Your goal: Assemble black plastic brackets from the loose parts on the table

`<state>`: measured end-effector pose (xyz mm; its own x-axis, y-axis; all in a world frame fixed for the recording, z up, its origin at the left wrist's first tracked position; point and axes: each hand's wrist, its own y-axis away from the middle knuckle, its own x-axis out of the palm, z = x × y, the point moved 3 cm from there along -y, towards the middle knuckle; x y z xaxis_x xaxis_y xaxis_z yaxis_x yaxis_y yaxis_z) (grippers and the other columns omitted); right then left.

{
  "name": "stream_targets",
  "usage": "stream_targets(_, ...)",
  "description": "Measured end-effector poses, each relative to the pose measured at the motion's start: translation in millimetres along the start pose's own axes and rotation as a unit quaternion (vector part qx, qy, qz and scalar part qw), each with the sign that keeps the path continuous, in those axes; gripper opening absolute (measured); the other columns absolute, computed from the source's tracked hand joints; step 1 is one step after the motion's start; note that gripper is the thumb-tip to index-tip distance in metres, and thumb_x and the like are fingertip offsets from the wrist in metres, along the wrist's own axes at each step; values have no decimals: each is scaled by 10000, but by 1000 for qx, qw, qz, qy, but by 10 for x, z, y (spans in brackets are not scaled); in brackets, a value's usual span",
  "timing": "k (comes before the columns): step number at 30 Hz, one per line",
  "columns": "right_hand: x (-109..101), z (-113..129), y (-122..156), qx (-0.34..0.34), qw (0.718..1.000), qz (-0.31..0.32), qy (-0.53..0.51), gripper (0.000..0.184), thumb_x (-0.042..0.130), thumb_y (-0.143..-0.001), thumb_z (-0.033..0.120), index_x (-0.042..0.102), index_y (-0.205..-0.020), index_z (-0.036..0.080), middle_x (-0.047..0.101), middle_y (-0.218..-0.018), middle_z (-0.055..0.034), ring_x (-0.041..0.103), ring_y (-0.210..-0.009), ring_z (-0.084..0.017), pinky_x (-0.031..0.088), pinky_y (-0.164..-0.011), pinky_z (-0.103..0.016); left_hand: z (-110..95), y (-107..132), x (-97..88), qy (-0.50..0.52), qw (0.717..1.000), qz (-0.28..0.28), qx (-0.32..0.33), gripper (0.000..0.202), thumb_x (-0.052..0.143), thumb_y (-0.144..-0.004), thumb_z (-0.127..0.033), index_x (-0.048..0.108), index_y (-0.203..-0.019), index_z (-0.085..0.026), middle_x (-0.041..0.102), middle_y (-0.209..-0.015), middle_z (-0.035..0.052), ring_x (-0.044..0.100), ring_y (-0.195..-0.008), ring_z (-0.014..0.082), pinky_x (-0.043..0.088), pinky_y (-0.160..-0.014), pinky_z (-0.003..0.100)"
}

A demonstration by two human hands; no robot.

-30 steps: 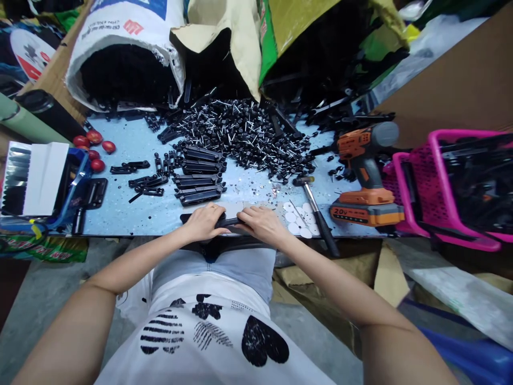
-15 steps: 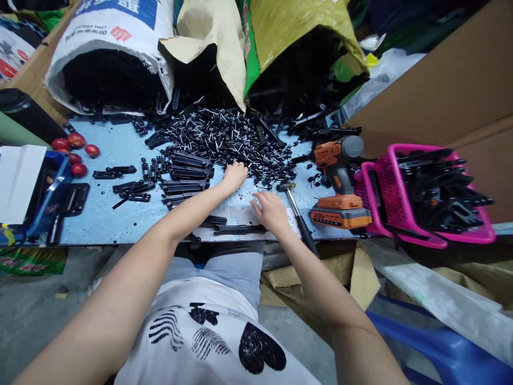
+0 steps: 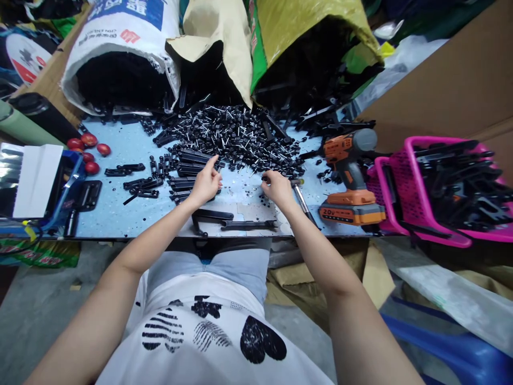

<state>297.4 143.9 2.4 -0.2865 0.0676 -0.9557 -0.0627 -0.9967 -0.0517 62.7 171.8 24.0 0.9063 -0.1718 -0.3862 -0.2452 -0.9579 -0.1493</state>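
Observation:
My left hand (image 3: 206, 183) is over the right end of a row of long black plastic parts (image 3: 186, 184), index finger stretched out and the others loosely bent. Nothing shows in its grasp. My right hand (image 3: 278, 188) is bent into a pinch at the near edge of a heap of small black pieces with metal pins (image 3: 240, 136). Something small and dark may be at its fingertips, too small to name. Close to me lie two long black arms (image 3: 248, 225) on a pale board (image 3: 244, 211). A hammer (image 3: 303, 202) lies just right of my right hand, partly covered by it.
An orange cordless drill (image 3: 348, 182) stands at right, beside a pink basket (image 3: 417, 198) of black parts. Bags, one white (image 3: 120, 40) and one yellow (image 3: 308, 27), open toward me at the back. Red fruits (image 3: 88, 140) and a blue bin (image 3: 74, 184) are at left.
My left hand has moved from the heap's near edge left to the long black parts. My right hand has moved forward and its fingers have drawn together. The view has shifted slightly.

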Motion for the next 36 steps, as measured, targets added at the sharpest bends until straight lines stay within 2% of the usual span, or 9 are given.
stream_targets(4, -95, 294, 398, -126, 974, 47, -183, 249, 484, -859, 271, 665, -986, 156, 628, -982, -94, 595, -836, -170, 463, -716, -281, 92, 439, -304, 172, 981, 14, -88, 413, 520, -817, -171, 436, -1221, -178, 580, -665, -41, 603, -537, 94, 537, -557, 247)
stream_targets(8, -135, 607, 713, -164, 952, 113, -235, 175, 544, -848, 264, 673, -903, 159, 667, -863, -50, 605, -754, -135, 457, -702, -245, 223, 828, -509, 146, 980, -112, -77, 342, 614, -793, -315, 460, -1067, -181, 590, -696, -31, 611, -558, 100, 515, -503, 209)
stream_targets(12, -216, 851, 803, -183, 967, 141, -111, 122, 543, -843, 185, 658, -825, 148, 651, -807, -49, 586, -705, -132, 418, -666, -234, 373, 1090, -576, 11, 976, -219, -17, 276, 644, -777, -368, 517, -932, -178, 622, -842, 23, 632, -758, 131, 530, -633, 236)
stream_targets(17, -287, 1220, 834, -273, 938, 192, 92, 224, 434, -821, 9, 629, -795, 116, 631, -822, -94, 577, -736, -158, 362, -627, -249, 518, 1203, -519, -151, 969, -193, 43, 217, 595, -830, -367, 564, -925, -174, 635, -834, 36, 618, -704, 137, 517, -664, 274)
stream_targets(21, -221, 1309, 835, -288, 919, 224, 152, 210, 444, -818, 4, 626, -837, 107, 645, -845, -110, 593, -743, -171, 363, -624, -255, 573, 1204, -510, -249, 945, -193, 85, 196, 532, -876, -360, 578, -924, -175, 655, -854, 72, 636, -789, 187, 514, -708, 322)
stream_targets(24, -161, 1312, 826, -269, 936, 192, 122, 169, 472, -875, 122, 631, -934, 123, 656, -874, -107, 611, -775, -191, 398, -648, -268, 568, 1195, -486, -286, 938, -153, 124, 189, 480, -904, -328, 588, -931, -176, 662, -870, 98, 633, -860, 212, 508, -756, 348)
stream_targets(28, -43, 1498, 825, -312, 946, 84, -21, 341, 374, -959, 286, 526, -1228, 140, 627, -1108, -118, 591, -976, -183, 439, -801, -278, 489, 1267, -462, -298, 940, -60, 155, 217, 473, -903, -334, 573, -1004, -169, 655, -944, 113, 604, -954, 226, 491, -836, 372)
stream_targets(32, 203, 1664, 894, -394, 915, 28, -83, 418, 317, -974, 357, 483, -1292, 143, 507, -1312, -129, 508, -1130, -190, 411, -897, -304, 378, 1427, -560, -298, 940, -85, 141, 419, 536, -852, -358, 482, -1193, -121, 569, -1166, 177, 519, -1116, 273, 451, -924, 433)
stream_targets(36, 479, 1616, 1120, -355, 934, 21, -35, 398, 354, -953, 393, 579, -1172, 148, 604, -1108, -140, 541, -958, -209, 398, -792, -333, 265, 1396, -596, -267, 947, -110, 138, 275, 449, -894, -280, 545, -1127, -168, 622, -1060, 124, 557, -1061, 247, 439, -934, 445)
